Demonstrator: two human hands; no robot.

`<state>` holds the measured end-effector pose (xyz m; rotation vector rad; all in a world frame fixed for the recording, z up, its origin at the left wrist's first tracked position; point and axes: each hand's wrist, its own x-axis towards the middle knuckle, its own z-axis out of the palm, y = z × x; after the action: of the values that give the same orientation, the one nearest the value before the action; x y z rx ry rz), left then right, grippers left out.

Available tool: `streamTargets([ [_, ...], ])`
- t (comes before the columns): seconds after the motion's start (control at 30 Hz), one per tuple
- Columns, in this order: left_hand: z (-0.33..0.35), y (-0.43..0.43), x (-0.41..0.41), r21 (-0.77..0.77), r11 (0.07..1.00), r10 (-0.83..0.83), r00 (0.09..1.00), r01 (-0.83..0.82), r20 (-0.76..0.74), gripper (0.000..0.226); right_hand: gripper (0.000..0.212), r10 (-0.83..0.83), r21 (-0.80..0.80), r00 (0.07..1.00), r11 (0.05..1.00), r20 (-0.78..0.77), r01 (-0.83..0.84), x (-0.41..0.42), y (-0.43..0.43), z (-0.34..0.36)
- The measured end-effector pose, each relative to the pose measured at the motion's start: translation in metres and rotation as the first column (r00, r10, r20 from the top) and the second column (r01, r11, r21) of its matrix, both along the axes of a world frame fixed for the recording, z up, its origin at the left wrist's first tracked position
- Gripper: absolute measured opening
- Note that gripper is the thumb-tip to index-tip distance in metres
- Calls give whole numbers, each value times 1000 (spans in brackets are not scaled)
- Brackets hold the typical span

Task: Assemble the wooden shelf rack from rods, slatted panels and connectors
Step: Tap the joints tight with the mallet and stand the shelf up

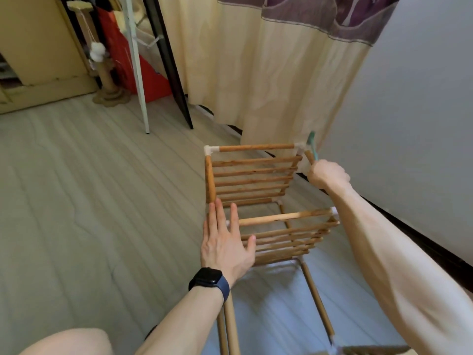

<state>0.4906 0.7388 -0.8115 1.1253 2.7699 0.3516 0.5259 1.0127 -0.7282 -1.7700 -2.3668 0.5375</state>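
Wood rack: light, stiff; joints likely loose.
Hold: rods near connectors, not slats.
Left grip: flat, bracing rack.
Right grip: curled round teal tool.

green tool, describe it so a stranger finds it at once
Find the wooden rack on the floor by the cream curtain. At its far right corner the right hand holds a tool. It is the only green thing among brown rods and white connectors.
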Motion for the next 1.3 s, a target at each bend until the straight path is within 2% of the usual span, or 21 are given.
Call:
streamTargets([
  [0.07,1,1,-1,-8,1000,1,1000,-1,-4,91,39,8,12,1000,1000,13,-8,-5,3,6],
  [0.17,6,3,-1,-16,1000,-11,1000,11,0,91,48,68,190,980,981,-187,-32,-7,4,12],
  [0.2,6,3,-2,-24,1000,-15,1000,15,-1,91,46,71,183,981,982,-182,-37,-9,3,12],
  [0.3,6,0,-1,-27,1000,-9,1000,9,1,91,36,11,-50,1000,999,-12,-12,-14,0,7],
  [0.33,5,0,1,-27,1000,-6,1000,6,3,91,37,2,-58,1000,998,8,-1,-14,0,8],
  [0.47,5,1,1,-22,1000,-8,1000,9,13,91,48,60,217,962,976,-268,0,-17,-3,11],
  [0.5,6,1,0,-22,1000,-8,1000,8,13,91,49,64,210,958,978,-281,-3,-19,-4,10],
  [0.53,5,0,-1,-28,1000,-10,1000,11,12,91,48,54,171,974,985,-218,-17,-20,-4,7],
  [0.63,6,-2,0,-33,999,-7,1000,8,10,93,39,26,-47,995,999,97,-22,-18,-3,3],
  [0.7,8,1,0,-28,1000,-15,1000,15,4,93,40,75,-23,988,997,133,-73,-18,-2,4],
  [0.8,11,6,1,-10,1000,-18,1000,18,11,93,48,257,71,963,962,85,-263,-25,-11,5],
  [0.9,8,5,3,0,1000,-12,1000,12,20,93,49,511,40,859,858,39,-513,-39,-38,-4],
  [0.97,7,2,3,9,1000,3,1000,-3,19,93,44,602,72,798,796,7,-601,-52,-59,-7],
  [1.03,8,2,3,12,1000,5,999,-5,33,94,37,648,187,756,757,-92,-626,-64,-82,-2],
  [1.13,9,2,3,32,999,11,998,-13,56,95,37,633,377,702,768,-326,-517,-76,-105,8],
  [1.2,8,2,4,50,999,18,998,-21,57,95,37,619,396,674,782,-403,-482,-85,-114,8],
  [1.23,8,1,3,51,998,19,998,-22,55,95,36,625,368,692,778,-362,-510,-88,-117,8],
  [1.3,9,1,3,52,998,23,998,-26,51,93,35,626,237,777,766,-68,-597,-95,-121,0],
])
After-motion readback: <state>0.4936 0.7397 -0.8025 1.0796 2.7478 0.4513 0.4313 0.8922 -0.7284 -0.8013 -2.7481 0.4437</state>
